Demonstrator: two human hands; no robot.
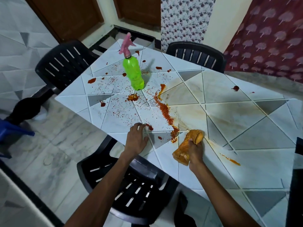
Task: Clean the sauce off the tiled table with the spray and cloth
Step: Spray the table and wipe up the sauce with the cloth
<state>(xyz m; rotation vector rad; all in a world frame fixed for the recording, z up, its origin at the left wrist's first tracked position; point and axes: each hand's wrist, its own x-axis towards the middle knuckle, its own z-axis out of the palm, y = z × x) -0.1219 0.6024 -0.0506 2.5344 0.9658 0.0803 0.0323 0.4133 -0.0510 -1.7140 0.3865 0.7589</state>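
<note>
A white tiled table is spattered with red sauce blobs and chilli flakes, mostly on its left half. An orange smear film covers the middle tiles. My right hand grips a bunched, sauce-stained orange cloth that presses on the table at the lower end of a flake ridge. My left hand rests on the table's near-left edge, fingers spread, beside a red blob. A green spray bottle with a pink trigger head stands upright on the far left part, untouched.
Black plastic chairs stand around the table: one below me, one at far left, one at the far side. A dark object sits at the right edge. Marble floor lies to the left.
</note>
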